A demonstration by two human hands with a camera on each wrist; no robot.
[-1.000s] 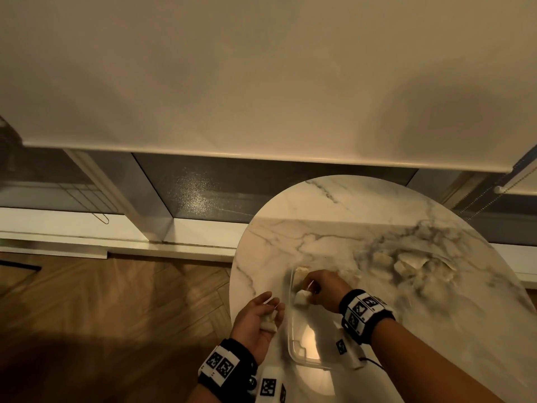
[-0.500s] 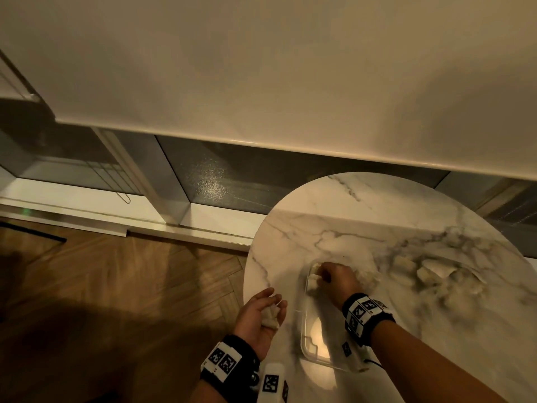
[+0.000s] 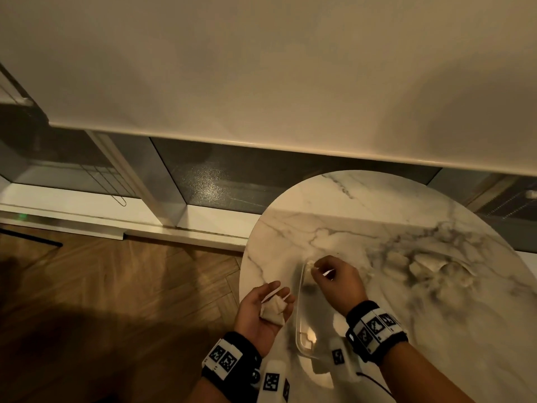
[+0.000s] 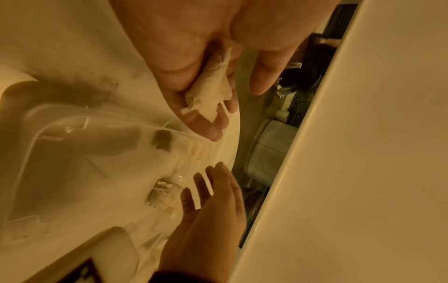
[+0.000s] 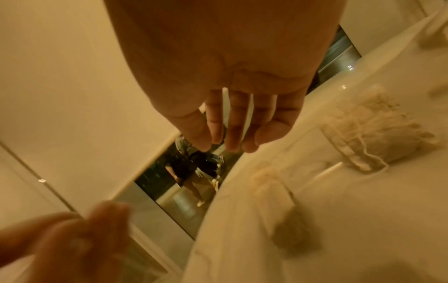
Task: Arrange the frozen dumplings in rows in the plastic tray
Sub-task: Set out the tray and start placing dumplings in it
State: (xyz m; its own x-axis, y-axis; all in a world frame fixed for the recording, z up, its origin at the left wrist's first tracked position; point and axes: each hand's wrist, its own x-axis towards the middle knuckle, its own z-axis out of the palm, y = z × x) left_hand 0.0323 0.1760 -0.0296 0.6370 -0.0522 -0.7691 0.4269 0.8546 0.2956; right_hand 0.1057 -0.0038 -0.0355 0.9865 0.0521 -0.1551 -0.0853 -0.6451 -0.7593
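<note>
Dumplings: one dumpling (image 3: 310, 263) at far-left corner of tray (image 3: 298, 315), pile (image 3: 421, 264) toward table (image 3: 363, 205) right edge. Left hand (image 3: 250, 315) cups spare dumpling (image 3: 273, 311) over table left edge, fingers (image 4: 206, 125) half-curled. Right hand (image 3: 338, 283) over tray far end, fingers (image 5: 238, 124) straight, empty. Risk: loose hold at edge, spare drops to floor.

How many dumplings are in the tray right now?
2 that I can see: a pale dumpling in the far corner of the tray, and a shadowed dumpling just nearer to the person. The right hand may hide others.
</note>
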